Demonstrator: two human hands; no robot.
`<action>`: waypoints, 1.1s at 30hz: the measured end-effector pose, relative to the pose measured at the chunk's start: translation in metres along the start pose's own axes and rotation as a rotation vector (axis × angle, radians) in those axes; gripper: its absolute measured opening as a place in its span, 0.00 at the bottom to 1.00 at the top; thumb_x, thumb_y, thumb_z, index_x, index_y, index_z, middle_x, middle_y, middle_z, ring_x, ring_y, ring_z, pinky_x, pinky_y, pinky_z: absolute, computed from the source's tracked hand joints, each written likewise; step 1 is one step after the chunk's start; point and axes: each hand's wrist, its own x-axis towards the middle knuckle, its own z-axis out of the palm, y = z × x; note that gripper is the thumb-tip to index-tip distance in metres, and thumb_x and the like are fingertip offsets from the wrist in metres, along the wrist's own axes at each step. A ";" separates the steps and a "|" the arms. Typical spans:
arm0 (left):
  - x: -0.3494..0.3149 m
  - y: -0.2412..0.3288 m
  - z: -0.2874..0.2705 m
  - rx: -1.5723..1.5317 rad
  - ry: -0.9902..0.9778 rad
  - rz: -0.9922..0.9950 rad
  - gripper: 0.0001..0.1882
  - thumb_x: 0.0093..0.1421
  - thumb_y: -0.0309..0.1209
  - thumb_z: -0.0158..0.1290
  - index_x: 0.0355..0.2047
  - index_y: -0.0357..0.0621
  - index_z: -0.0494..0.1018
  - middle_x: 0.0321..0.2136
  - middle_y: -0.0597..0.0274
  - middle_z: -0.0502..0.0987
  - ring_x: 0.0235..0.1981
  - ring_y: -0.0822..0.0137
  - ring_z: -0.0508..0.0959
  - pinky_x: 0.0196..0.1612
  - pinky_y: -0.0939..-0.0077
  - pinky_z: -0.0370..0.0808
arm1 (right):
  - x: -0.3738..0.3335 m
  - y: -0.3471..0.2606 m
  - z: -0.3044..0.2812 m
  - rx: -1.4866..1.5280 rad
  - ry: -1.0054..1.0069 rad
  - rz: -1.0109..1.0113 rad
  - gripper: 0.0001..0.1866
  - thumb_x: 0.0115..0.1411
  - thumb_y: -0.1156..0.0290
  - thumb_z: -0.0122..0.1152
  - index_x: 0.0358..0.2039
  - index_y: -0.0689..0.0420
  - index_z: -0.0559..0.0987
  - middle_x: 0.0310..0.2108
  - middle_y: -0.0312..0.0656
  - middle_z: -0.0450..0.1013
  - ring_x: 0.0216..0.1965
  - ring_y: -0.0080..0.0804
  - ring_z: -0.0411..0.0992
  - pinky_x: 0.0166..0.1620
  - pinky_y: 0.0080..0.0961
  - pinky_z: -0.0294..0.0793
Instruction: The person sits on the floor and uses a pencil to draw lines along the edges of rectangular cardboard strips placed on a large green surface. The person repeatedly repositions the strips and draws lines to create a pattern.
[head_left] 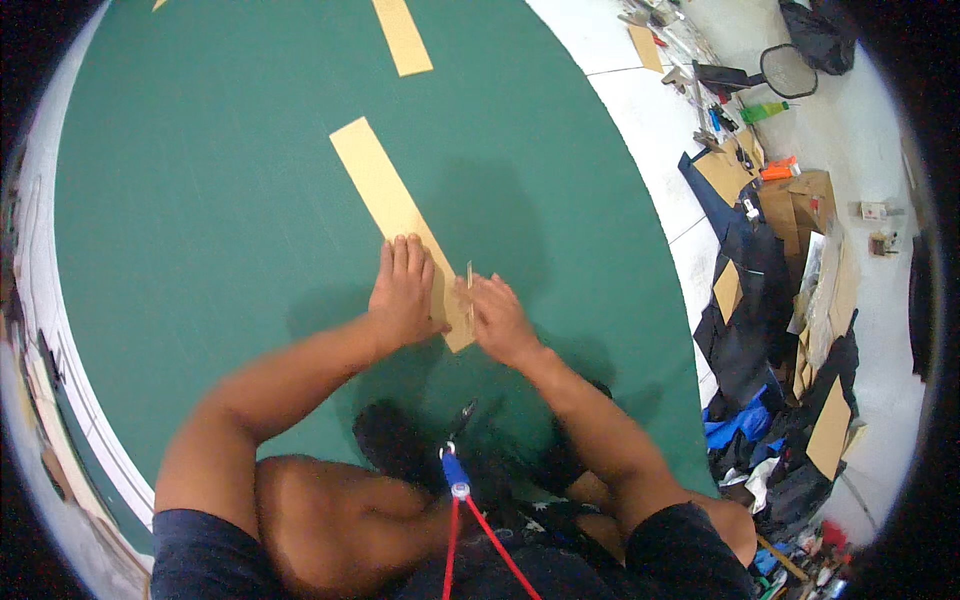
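Observation:
A long tan cardboard strip lies slanted on a large dark green cloth. My left hand presses flat on the strip's near part, its fingers stretched out along it and the thumb toward the near end. At the strip's right edge, my right hand is closed with its fingers bent around a thin, pale, upright piece. What kind of thing this piece is I cannot make out. Its lower part is partly covered by my fingers.
Another tan strip lies farther off on the cloth. A blue-ended tool hangs on a red cord before my body. Along the right are dark fabric scraps, a cardboard box, a green bottle and a racket-shaped thing.

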 end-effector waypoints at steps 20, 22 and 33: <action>0.002 -0.002 0.002 0.016 -0.053 -0.046 0.65 0.45 0.71 0.61 0.67 0.29 0.58 0.69 0.34 0.55 0.71 0.36 0.54 0.71 0.31 0.44 | -0.053 0.010 -0.036 0.134 -0.178 0.033 0.10 0.66 0.73 0.60 0.47 0.59 0.80 0.46 0.50 0.78 0.47 0.50 0.77 0.51 0.40 0.79; 0.001 -0.003 0.002 0.002 -0.054 -0.044 0.64 0.45 0.71 0.61 0.67 0.29 0.58 0.69 0.34 0.55 0.71 0.36 0.54 0.71 0.31 0.44 | -0.051 0.008 -0.035 0.129 -0.167 0.014 0.09 0.65 0.75 0.61 0.46 0.60 0.80 0.44 0.49 0.78 0.45 0.50 0.78 0.49 0.40 0.79; 0.001 -0.006 0.001 0.034 -0.067 -0.042 0.63 0.47 0.72 0.59 0.67 0.30 0.59 0.69 0.35 0.56 0.70 0.37 0.56 0.71 0.31 0.46 | 0.011 0.009 -0.024 -0.118 -0.364 -0.110 0.15 0.66 0.69 0.53 0.51 0.56 0.78 0.49 0.49 0.77 0.50 0.49 0.76 0.53 0.41 0.78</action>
